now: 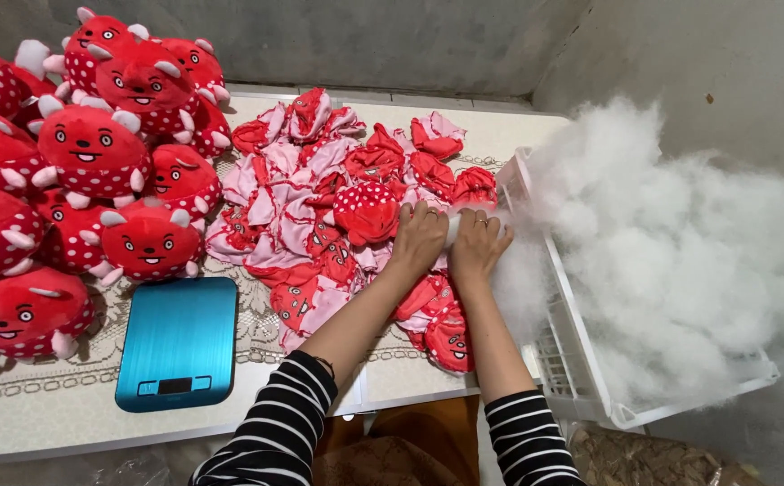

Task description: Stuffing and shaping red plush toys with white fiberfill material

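My left hand (419, 236) grips a partly filled red plush toy skin with white dots (367, 211), held at its opening over the table's middle. My right hand (479, 245) is closed on a tuft of white stuffing (509, 220) right beside that opening, touching the left hand. The fluffy white stuffing (680, 261) fills a white plastic crate (581, 378) at the right. Under both hands lies a heap of flat, unstuffed red and pink toy skins (293, 198).
Several stuffed red plush toys with faces (95, 148) are piled at the left. A blue digital kitchen scale (179, 342) sits on the lace-covered table (59, 396) near its front edge. Grey walls stand behind and to the right.
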